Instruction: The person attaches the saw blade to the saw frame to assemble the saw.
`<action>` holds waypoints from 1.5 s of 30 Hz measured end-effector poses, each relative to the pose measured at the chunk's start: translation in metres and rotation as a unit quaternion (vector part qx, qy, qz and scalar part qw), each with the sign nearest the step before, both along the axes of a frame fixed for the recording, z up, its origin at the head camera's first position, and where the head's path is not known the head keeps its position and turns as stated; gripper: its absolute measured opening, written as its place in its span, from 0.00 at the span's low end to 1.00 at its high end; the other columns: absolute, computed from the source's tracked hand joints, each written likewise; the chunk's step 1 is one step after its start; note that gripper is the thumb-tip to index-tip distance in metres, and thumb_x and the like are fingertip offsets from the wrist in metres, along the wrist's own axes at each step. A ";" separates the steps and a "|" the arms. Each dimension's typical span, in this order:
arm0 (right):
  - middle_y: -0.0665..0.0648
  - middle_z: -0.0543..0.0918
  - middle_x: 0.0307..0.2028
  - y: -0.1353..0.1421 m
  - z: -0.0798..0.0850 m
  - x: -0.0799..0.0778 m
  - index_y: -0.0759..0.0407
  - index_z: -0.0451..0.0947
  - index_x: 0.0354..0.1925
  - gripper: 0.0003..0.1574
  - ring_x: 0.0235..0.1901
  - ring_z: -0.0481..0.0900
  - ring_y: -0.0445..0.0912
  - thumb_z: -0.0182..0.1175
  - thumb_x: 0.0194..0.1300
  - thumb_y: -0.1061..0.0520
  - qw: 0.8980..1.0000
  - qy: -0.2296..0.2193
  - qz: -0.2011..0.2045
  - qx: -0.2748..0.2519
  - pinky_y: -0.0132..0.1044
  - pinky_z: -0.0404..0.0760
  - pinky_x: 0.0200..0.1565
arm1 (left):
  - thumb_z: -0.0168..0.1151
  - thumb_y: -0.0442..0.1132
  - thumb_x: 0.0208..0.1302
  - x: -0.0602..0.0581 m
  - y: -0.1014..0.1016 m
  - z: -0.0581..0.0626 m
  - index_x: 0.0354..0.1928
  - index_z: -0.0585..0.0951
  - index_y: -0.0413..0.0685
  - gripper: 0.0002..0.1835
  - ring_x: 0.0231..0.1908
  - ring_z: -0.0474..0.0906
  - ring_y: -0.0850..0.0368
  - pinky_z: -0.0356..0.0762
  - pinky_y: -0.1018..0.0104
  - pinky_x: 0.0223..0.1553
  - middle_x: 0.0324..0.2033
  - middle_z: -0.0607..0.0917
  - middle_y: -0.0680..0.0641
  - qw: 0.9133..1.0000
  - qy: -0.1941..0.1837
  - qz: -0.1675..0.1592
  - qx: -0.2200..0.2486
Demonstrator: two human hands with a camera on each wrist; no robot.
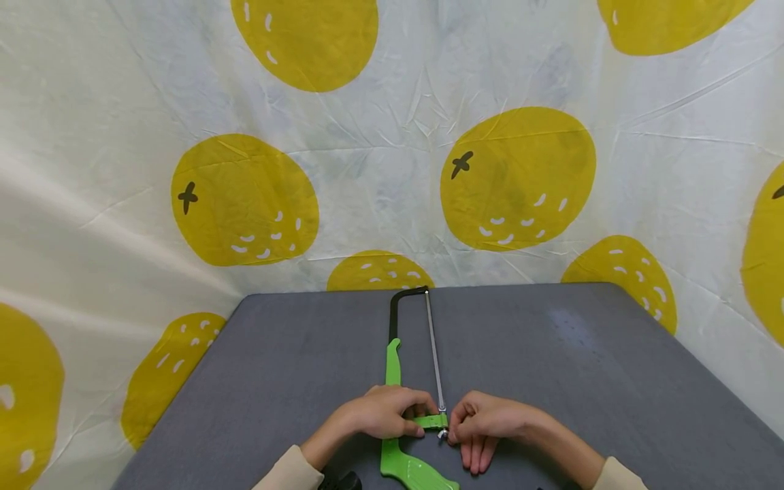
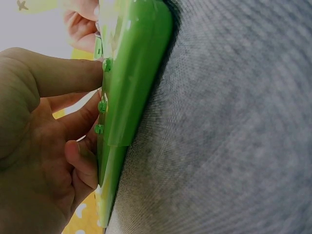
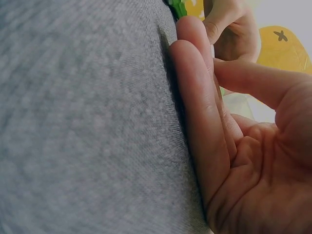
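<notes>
A hacksaw with a green handle and a black front bow lies on the grey table, its bow pointing away from me. Its thin blade runs along the right side to a wing nut at the near end. My left hand grips the green frame, thumb and fingers on either side of the short crosspiece. At the blade's near end, my right hand pinches the wing nut with thumb and index finger; their tips are partly hidden. Its lower fingers lie extended along the tabletop.
Grey fabric covers the table. Behind and beside it hangs a white curtain printed with large yellow fruit. A small black object shows by my left forearm at the bottom edge.
</notes>
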State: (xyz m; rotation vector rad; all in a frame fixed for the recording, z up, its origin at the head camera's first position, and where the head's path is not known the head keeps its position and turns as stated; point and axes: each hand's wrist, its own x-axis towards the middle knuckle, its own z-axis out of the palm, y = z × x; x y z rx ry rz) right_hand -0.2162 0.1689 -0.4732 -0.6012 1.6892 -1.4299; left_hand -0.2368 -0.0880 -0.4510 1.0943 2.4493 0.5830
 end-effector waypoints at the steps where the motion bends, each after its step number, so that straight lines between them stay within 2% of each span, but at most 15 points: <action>1: 0.52 0.87 0.22 0.000 0.000 0.000 0.67 0.81 0.38 0.07 0.20 0.86 0.36 0.58 0.68 0.63 1.000 -0.002 0.001 -0.001 0.30 0.83 0.23 | 0.67 0.44 0.70 0.000 0.000 0.000 0.57 0.83 0.67 0.15 0.38 0.78 0.76 0.74 0.74 0.41 0.41 0.86 0.64 1.000 -0.001 0.001 0.000; 16: 0.53 0.87 0.22 0.002 0.000 -0.002 0.63 0.78 0.39 0.04 0.19 0.86 0.37 0.60 0.69 0.62 1.000 -0.008 -0.007 0.000 0.31 0.83 0.23 | 0.68 0.45 0.70 -0.001 0.002 0.001 0.56 0.83 0.68 0.15 0.38 0.78 0.76 0.74 0.74 0.41 0.40 0.85 0.65 1.000 0.004 -0.001 -0.003; 25: 0.51 0.87 0.22 0.001 0.000 -0.001 0.64 0.81 0.39 0.05 0.19 0.86 0.36 0.60 0.69 0.62 1.000 0.000 0.002 -0.002 0.31 0.83 0.22 | 0.68 0.45 0.70 0.000 0.000 0.000 0.55 0.83 0.68 0.14 0.38 0.78 0.76 0.74 0.74 0.42 0.40 0.85 0.66 1.000 0.009 -0.001 0.000; 34: 0.50 0.87 0.21 -0.002 0.000 0.003 0.66 0.84 0.38 0.15 0.18 0.85 0.36 0.63 0.72 0.53 1.000 0.006 -0.008 0.006 0.30 0.82 0.21 | 0.69 0.45 0.69 0.003 -0.002 -0.002 0.55 0.83 0.68 0.14 0.35 0.76 0.77 0.73 0.74 0.40 0.37 0.84 0.67 1.000 0.006 -0.002 -0.001; 40: 0.51 0.86 0.20 -0.005 -0.002 0.003 0.65 0.83 0.35 0.13 0.18 0.85 0.37 0.62 0.72 0.56 1.000 0.019 -0.017 0.007 0.30 0.81 0.20 | 0.69 0.45 0.69 0.003 -0.003 -0.003 0.55 0.83 0.69 0.15 0.37 0.77 0.77 0.74 0.73 0.42 0.39 0.85 0.66 1.000 0.006 0.003 0.001; 45: 0.51 0.86 0.21 -0.002 -0.001 0.000 0.65 0.83 0.36 0.11 0.18 0.85 0.36 0.60 0.72 0.57 1.000 0.015 -0.009 0.007 0.30 0.82 0.21 | 0.68 0.45 0.70 0.002 -0.001 -0.001 0.56 0.83 0.68 0.15 0.37 0.77 0.76 0.74 0.73 0.42 0.40 0.85 0.65 1.000 0.003 0.003 -0.004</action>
